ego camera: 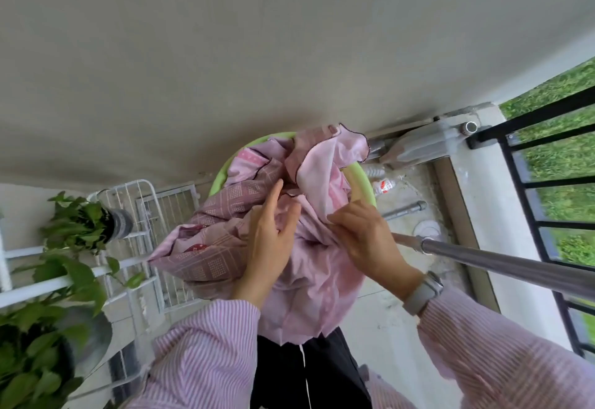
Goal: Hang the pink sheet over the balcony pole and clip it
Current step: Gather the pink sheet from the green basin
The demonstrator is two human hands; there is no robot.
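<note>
Nearest the camera, two striped pink sleeves (206, 341) reach forward over black trousers (309, 373), just this side of the green basin (359, 180). The pink sheet (309, 267) is bunched in a heap in front of the basin and partly over it, hiding most of its rim, with a fold hanging toward the trousers. The left hand (270, 241) lies on the heap on the near left of the basin, fingers loosely spread and curved against the cloth rather than closed round it. The right hand (367, 241), a pale watch (421, 292) on its wrist, sits at the near right of the basin and pinches a fold of the sheet between thumb and fingertips. The metal pole (502, 263) runs from the right of the basin toward the right edge, its end just beside the right hand; no cloth lies on it. Left of the basin stand leafy potted plants (77, 225) and a white wire rack (151, 215). Right of the basin, plastic bottles (383, 183) lie on the floor. Farther right stands the black railing (547, 202), with grass (566, 86) beyond.
</note>
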